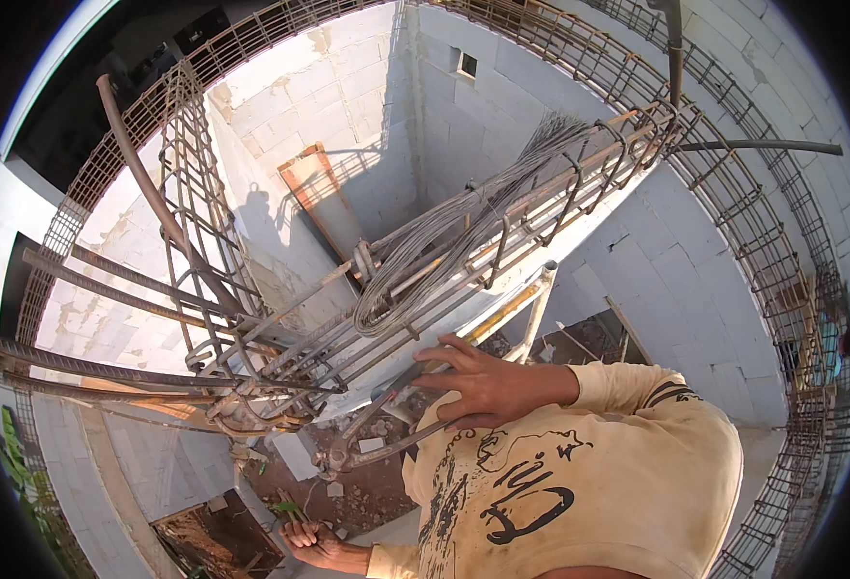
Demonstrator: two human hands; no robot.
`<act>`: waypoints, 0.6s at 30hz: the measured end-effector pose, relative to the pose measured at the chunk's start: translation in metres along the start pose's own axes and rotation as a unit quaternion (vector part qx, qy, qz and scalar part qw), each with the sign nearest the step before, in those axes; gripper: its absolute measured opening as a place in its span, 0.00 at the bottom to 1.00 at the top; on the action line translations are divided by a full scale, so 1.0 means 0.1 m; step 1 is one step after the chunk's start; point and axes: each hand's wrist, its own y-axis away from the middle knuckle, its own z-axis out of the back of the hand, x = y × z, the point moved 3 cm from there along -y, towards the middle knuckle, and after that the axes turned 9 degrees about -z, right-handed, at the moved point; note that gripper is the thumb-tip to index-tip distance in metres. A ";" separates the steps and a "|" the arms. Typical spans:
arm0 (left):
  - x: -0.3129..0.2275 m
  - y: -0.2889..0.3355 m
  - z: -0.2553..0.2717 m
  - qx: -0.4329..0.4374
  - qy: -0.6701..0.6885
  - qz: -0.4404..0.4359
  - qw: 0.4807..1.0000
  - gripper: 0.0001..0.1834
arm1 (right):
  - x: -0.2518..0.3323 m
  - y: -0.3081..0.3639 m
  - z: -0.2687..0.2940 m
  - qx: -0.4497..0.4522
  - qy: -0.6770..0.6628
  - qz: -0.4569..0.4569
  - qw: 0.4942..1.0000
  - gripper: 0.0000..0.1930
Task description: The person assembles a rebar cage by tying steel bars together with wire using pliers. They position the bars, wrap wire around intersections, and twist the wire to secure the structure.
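My right hand reaches across the front of my cream shirt, its fingers spread and touching the end of a dark steel bar. Just below it, another steel bar runs close to the shirt. Lower down, my left hand is closed, beside a grey pipe; whatever is inside its fingers is hidden. Ahead of my right hand, a looped bundle of thin tie wire lies over a horizontal rebar cage on top of a wall.
Thick ribbed rebars stick out at the left, beside a tall rebar cage. A curved bar rises there too. White block walls surround a deep space with a wooden-framed panel. Rubble lies below.
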 end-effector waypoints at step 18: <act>-0.67 -0.04 -2.48 0.338 -0.110 -0.281 0.891 0.16 | -0.01 0.34 0.12 0.068 -0.061 -0.142 0.986 0.12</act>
